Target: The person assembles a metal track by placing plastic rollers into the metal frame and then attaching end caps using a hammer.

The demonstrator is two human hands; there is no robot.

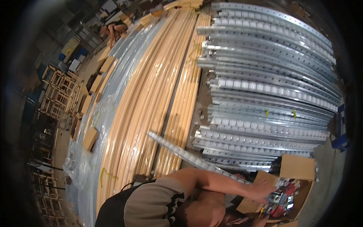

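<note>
My left hand reaches over the open cardboard box at the lower right, its fingers bent against a small metal bracket. Below it, my right hand is partly cut off by the lower edge. It is closed beside a thin yellow and dark item whose kind I cannot make out. Small metal fittings and red pieces fill the box. A metal roller rail with white rollers lies slantwise behind my left forearm, which hides its near end.
Long tan tubes in clear wrap lie in the middle. Many metal rails and roller tracks are stacked at the right. Small cardboard boxes line the left side. A blue bin stands far right. Another person bends at the far left.
</note>
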